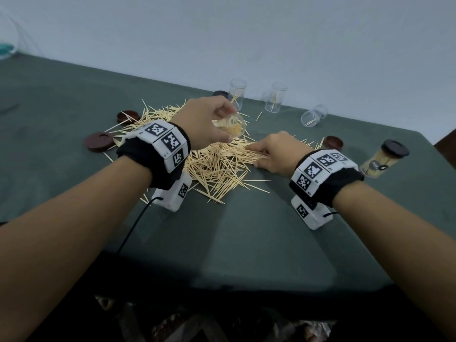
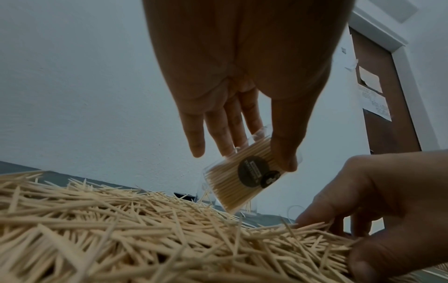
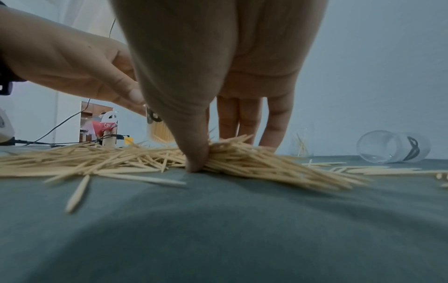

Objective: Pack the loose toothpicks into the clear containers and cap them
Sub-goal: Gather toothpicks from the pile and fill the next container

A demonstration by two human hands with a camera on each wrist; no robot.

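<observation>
A big heap of loose toothpicks point(image 1: 217, 166) lies on the green tablecloth point(image 1: 246, 230). My left hand point(image 1: 212, 119) holds a clear container point(image 1: 230, 127) just above the heap, tilted, with its mouth toward my right hand. In the left wrist view the thumb and fingers grip this container point(image 2: 244, 180), which is packed with toothpicks and has a dark round label. My right hand point(image 1: 269, 154) is down at the heap's right edge. In the right wrist view its thumb point(image 3: 196, 162) and fingers pinch a bunch of toothpicks point(image 3: 266, 162) against the cloth.
Two upright clear containers point(image 1: 237, 92) point(image 1: 275, 97) hold a few toothpicks at the back, and a third point(image 1: 314, 116) lies on its side. A capped full container point(image 1: 381, 161) leans at the right. Brown caps point(image 1: 100, 141) point(image 1: 128, 116) point(image 1: 333, 142) sit around the heap.
</observation>
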